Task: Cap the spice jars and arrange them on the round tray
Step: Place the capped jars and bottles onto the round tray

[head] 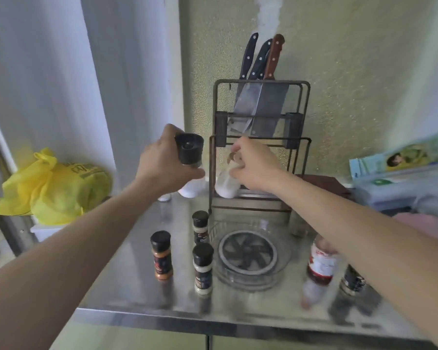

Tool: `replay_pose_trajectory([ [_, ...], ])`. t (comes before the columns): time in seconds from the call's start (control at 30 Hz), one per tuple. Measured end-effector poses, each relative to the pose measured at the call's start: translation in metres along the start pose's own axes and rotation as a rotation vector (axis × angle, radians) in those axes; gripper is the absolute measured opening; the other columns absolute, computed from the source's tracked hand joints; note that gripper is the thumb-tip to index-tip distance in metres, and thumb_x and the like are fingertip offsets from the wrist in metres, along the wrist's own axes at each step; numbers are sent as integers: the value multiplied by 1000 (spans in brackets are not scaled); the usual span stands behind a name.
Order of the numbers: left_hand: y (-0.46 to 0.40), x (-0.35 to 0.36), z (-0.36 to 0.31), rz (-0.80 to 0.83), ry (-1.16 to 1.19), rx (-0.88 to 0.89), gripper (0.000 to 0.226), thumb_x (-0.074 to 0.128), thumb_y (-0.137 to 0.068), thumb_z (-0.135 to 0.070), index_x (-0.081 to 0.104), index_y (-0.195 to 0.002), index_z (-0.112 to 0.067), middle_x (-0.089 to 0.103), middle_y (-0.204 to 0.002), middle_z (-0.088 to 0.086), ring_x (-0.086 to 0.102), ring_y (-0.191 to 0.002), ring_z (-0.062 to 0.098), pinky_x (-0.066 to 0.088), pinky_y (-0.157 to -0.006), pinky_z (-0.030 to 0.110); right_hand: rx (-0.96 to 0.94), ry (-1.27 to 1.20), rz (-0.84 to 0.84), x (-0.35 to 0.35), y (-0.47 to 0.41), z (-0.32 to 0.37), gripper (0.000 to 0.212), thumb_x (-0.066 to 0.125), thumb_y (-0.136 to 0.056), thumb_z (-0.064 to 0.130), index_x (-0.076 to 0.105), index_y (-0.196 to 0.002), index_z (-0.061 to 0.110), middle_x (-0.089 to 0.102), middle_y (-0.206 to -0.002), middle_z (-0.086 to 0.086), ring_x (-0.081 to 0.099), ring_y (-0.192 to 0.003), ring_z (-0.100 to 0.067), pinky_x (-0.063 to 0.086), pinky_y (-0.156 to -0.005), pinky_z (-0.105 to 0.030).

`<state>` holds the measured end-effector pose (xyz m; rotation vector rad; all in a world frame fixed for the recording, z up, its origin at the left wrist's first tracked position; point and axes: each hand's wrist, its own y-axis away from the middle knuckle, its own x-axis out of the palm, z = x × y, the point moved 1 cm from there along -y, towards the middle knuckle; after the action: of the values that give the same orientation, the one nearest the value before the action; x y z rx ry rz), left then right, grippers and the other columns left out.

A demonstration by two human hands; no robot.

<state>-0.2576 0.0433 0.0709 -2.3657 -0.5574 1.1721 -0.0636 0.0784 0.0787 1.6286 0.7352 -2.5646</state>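
Head view, looking down my arms: my left hand (162, 160) curls around a jar with a black cap (189, 152), raised above the table's far edge. My right hand (253, 165) pinches something small and pale at the mouth of a white-filled jar (226, 184) tilted against the knife rack (259, 147); what the fingers grip is too blurred to name.

Below, on the steel table (137, 274), three capped jars stand left of the round glass tray (250, 256): an orange one (162, 256) farthest left, a pale one (203, 269) just beside the tray, another (200, 227) behind it. Their dark labels are unreadable. Under my right forearm a red-labelled jar (320, 263) and a dark jar (352, 281) stand near the front right edge, lettering blurred.

A yellow bag (53, 188) with illegible print sits off the left edge.
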Motion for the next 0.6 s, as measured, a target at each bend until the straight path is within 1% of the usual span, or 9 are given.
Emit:
replay_pose_trajectory([
  [0.1,-11,40,-27,142,-19,31,84,98,-62,-36,46,-127,-22,62,-106,-5,61,-97,25,52,-83,38,59,70,30,6,18,-28,51,68,-91,10,48,-138,11,59,-128,-11,58,-113,-28,49,-91,-36],
  [0.13,-13,53,-32,182,-33,36,86,99,-61,-36,46,-127,-21,62,-107,-4,61,-97,25,53,-84,38,74,85,41,11,23,-35,49,67,-92,9,48,-137,11,58,-126,-11,59,-110,-28,49,-90,-36],
  [0.23,-16,91,-36,287,-119,49,90,102,-56,-37,47,-124,-17,65,-107,1,62,-96,26,56,-88,41,91,126,78,27,31,-51,42,65,-92,4,49,-130,9,56,-120,-12,59,-100,-27,47,-77,-34],
  [0.3,-15,113,-32,344,-156,63,89,103,-54,-36,48,-121,-15,63,-103,1,59,-93,24,51,-81,35,106,165,104,38,33,-59,37,64,-93,4,48,-126,8,55,-118,-14,60,-99,-30,46,-75,-36],
  [0.33,-14,122,-29,363,-170,67,88,103,-54,-35,49,-120,-14,61,-100,0,57,-90,22,47,-77,32,119,178,110,43,32,-62,36,63,-94,5,47,-126,8,54,-119,-14,60,-101,-32,45,-75,-37],
  [0.4,-14,137,-23,381,-194,65,87,103,-53,-35,49,-117,-13,58,-95,-2,55,-87,22,42,-73,31,140,193,119,53,30,-68,35,63,-95,6,47,-126,7,54,-120,-15,60,-104,-34,42,-73,-36],
  [0.5,-15,151,-15,394,-188,43,85,103,-53,-34,46,-112,-13,55,-91,-2,54,-87,24,43,-73,31,165,225,140,68,26,-74,40,64,-93,3,48,-129,6,53,-125,-17,61,-109,-36,39,-74,-35],
  [0.6,-17,161,-10,403,-189,27,83,103,-54,-33,44,-110,-14,56,-93,0,56,-87,26,44,-73,32,178,245,158,79,23,-79,40,64,-91,1,48,-128,5,52,-124,-18,63,-108,-37,39,-72,-35],
])
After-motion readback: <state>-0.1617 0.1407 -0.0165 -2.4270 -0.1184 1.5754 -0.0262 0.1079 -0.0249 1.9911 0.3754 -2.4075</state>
